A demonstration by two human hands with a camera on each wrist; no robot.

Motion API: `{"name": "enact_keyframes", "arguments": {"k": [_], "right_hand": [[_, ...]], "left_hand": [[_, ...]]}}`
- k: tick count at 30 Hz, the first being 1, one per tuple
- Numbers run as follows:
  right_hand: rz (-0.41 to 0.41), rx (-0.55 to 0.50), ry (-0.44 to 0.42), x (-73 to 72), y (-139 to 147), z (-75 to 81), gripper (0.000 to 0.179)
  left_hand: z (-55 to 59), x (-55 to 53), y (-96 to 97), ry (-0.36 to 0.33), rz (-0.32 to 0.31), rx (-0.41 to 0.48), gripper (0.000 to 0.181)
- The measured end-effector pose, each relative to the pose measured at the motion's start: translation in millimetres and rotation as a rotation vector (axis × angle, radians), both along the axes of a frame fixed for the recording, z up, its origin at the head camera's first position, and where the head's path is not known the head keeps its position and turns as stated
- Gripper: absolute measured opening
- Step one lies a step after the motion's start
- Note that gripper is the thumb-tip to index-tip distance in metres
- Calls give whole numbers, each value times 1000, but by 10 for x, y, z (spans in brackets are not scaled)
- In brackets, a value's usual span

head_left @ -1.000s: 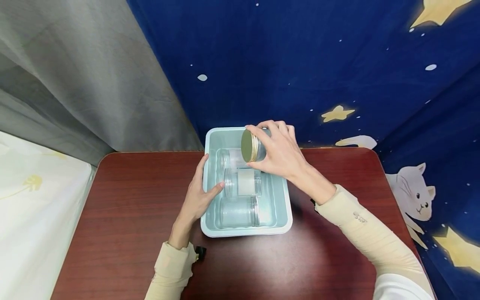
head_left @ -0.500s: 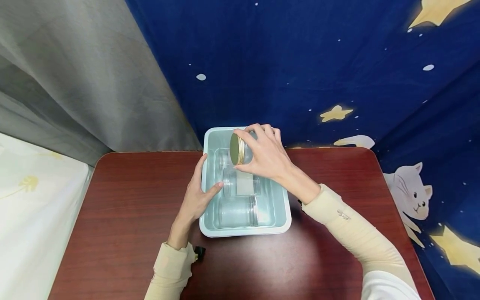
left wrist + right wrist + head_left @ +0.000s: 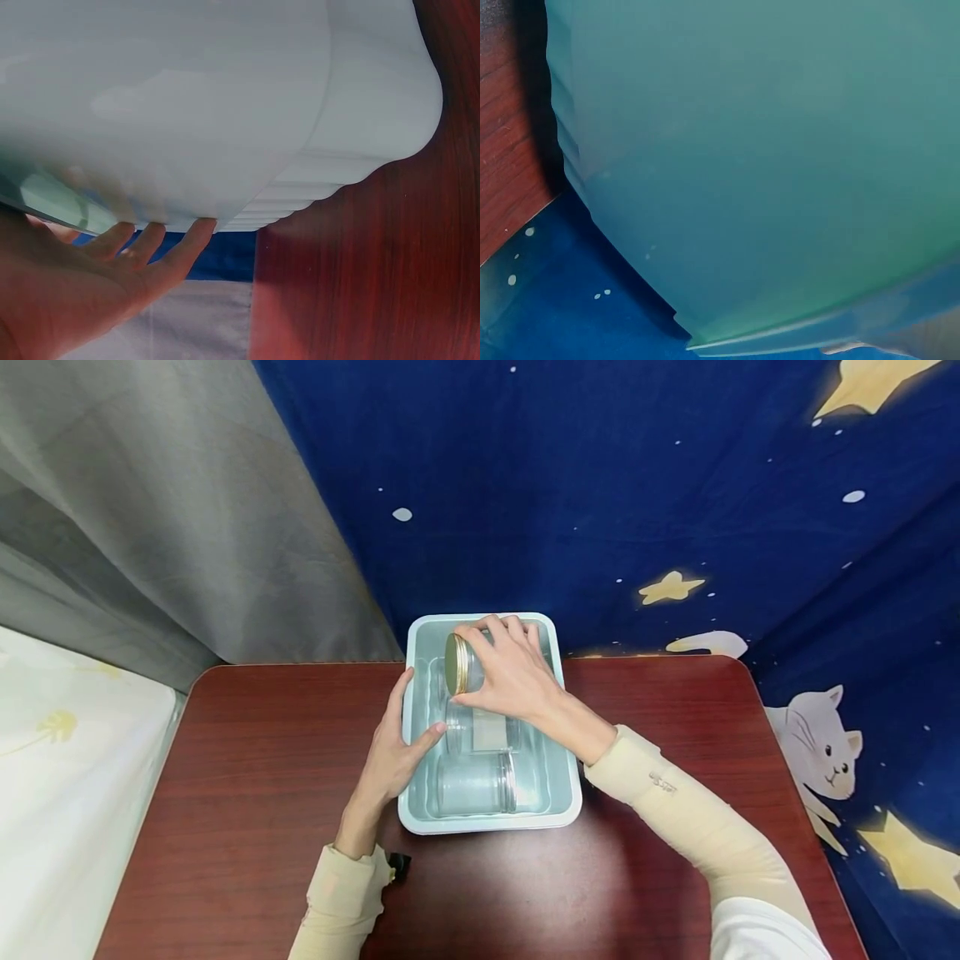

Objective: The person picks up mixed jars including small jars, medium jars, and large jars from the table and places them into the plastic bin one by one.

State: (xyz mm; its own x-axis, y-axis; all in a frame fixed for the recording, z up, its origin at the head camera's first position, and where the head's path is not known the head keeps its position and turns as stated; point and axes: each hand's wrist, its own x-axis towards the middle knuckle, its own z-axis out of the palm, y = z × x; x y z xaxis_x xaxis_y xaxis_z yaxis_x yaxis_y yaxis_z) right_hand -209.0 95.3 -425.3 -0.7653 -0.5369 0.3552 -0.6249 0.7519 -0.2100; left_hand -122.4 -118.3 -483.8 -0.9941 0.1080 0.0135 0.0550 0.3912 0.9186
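My right hand holds a clear jar with a gold lid on its side over the back of a pale blue plastic basin. The lid faces left, and the hand covers most of the jar's body. My left hand grips the basin's left wall, thumb over the rim and fingers against the outside. Inside the basin lie a clear jar at the front and a labelled jar in the middle. Another clear jar behind them is mostly hidden by the right hand.
The basin stands at the back edge of a red-brown wooden table. A blue curtain with stars hangs right behind it, and a grey curtain hangs at the left.
My right hand has carried the gold-lidded jar left and slightly down toward the back left part of the basin. The left hand stays on the basin's wall.
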Motion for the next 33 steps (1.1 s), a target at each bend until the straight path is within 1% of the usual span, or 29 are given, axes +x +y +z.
{"name": "enact_keyframes", "arguments": {"k": [6, 11, 18, 24, 33], "right_hand": [[-6, 18, -16, -11, -32, -35, 93], [-8, 34, -29, -18, -32, -49, 96], [13, 69, -39, -38, -43, -83, 100], [6, 104, -31, -45, -61, -97, 103], [-2, 122, -8, -41, -61, -113, 105]], "left_hand": [[0, -2, -4, -2, 0, 1, 86], [-12, -9, -2, 10, -6, 5, 86], [-6, -5, -3, 3, -4, 3, 86], [-1, 4, 0, -1, -10, -10, 85], [-3, 7, -4, 3, -16, -9, 86]]}}
